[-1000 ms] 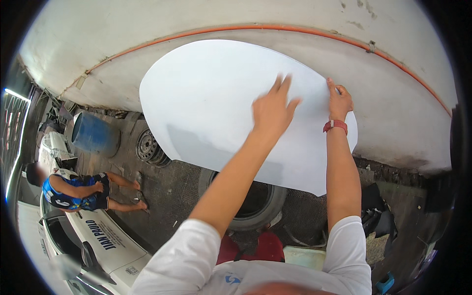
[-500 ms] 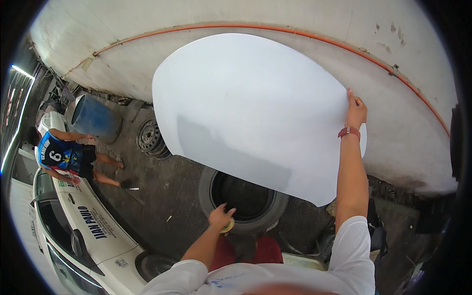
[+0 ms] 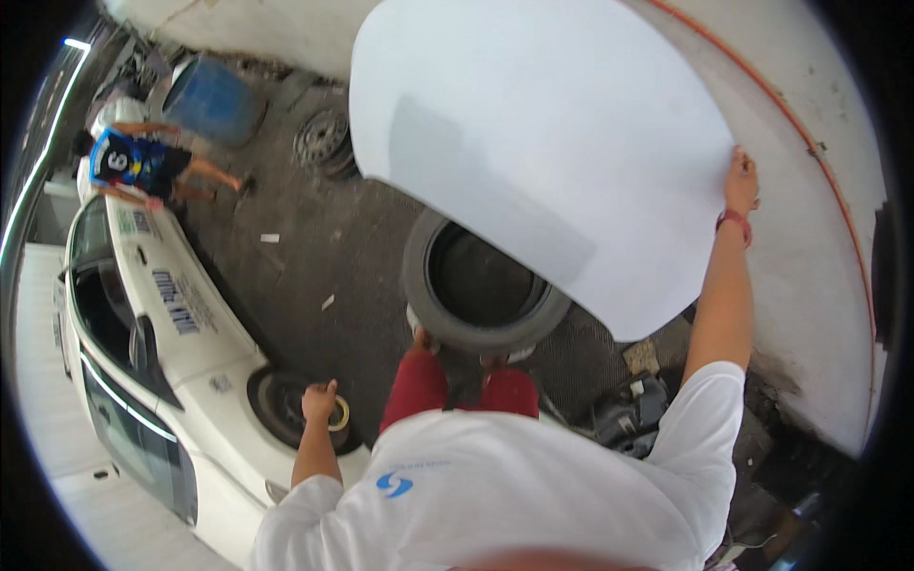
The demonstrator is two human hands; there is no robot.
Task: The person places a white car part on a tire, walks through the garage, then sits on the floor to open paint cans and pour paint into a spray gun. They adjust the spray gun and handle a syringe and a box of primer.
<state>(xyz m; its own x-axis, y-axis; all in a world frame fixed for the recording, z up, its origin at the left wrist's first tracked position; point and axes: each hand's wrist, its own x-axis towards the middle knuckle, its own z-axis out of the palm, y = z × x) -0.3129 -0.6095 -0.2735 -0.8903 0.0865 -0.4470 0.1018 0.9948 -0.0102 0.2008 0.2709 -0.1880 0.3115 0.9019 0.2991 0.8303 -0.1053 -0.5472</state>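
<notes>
Item, right hand [image 3: 742, 181]: clamped on the far right edge of a white car-hood panel [image 3: 552, 124], thumb and fingers at its border; a red wristband [image 3: 734, 226] sits just below this hand.

Item, the panel: as I view it from my remote station, it spreads broadly to the left of the right hand and away ahead of it, tilted, a greyish patch on its lower left part. It lies well apart from the left hand, ahead and to the right of it.

Item, left hand [image 3: 320, 402]: low, fingers curled together on a yellowish roll of tape [image 3: 346, 412], whose ring shows on the hand's right side; I cannot make out the exact finger hold.

Item, tyre [image 3: 428, 309]: flat, between the hands, ahead and right of the left one, partly under the panel's near edge in my view.

Item, white car [image 3: 224, 328]: left of the left hand, its front wheel [image 3: 276, 400] behind that hand in view.

Item, orange pipe [image 3: 776, 93]: on the wall, ahead and right of the right hand.
</notes>
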